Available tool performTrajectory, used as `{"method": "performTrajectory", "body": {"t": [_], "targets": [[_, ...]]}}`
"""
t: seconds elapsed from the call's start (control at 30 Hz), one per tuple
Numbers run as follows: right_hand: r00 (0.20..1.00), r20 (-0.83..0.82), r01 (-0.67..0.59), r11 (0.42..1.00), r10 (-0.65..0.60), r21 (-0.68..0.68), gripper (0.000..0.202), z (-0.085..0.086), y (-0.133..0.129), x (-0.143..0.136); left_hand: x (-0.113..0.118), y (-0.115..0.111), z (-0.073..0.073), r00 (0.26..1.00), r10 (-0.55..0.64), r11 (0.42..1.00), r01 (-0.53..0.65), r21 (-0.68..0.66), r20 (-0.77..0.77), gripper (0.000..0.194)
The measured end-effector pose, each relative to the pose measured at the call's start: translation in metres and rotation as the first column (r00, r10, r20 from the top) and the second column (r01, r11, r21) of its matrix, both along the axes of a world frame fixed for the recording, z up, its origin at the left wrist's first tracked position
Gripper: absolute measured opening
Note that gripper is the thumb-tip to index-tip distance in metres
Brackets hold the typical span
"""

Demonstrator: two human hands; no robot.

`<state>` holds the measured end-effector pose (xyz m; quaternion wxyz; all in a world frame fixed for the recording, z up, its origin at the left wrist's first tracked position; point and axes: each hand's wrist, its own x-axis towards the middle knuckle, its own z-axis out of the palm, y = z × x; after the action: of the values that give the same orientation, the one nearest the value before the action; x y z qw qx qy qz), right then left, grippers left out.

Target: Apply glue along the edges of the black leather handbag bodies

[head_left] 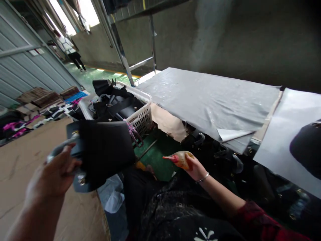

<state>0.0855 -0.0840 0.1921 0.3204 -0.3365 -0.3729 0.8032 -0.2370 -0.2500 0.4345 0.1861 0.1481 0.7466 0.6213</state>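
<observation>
My left hand (56, 169) is closed round the plastic-wrapped handle of a black bag (107, 147), which hangs sideways over the cardboard-covered surface at the left. In my right hand (194, 167) is a squeeze bottle (182, 159) with amber contents and a red nozzle pointing left. The fingers wrap round the bottle's right end. Bag and bottle are apart, with green floor showing between them. Behind the black bag stands a white plastic basket (144, 117) heaped with black leather-like pieces (125, 103).
A grey-sheeted table (215, 97) stands ahead to the right, with black bags and metal fittings below its edge. Cardboard (27, 160) covers the left surface. A white sheet (283, 144) bears a black piece at far right. A person (67, 47) is far back left.
</observation>
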Motion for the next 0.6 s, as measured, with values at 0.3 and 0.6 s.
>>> {"method": "performTrajectory", "body": {"t": [0.3,0.6], "targets": [[0.9,0.308,0.384,0.895,-0.308,-0.229,0.037,-0.003,0.007,0.098,0.027,0.142,-0.157,0.774,-0.497,0.867,0.447,0.218,0.392,0.048],[0.834,0.383,0.543,0.717,-0.397,-0.437,0.041,-0.048,0.001,0.151,0.071,0.271,-0.293,0.692,-0.605,0.757,0.653,0.014,0.394,0.012]]}}
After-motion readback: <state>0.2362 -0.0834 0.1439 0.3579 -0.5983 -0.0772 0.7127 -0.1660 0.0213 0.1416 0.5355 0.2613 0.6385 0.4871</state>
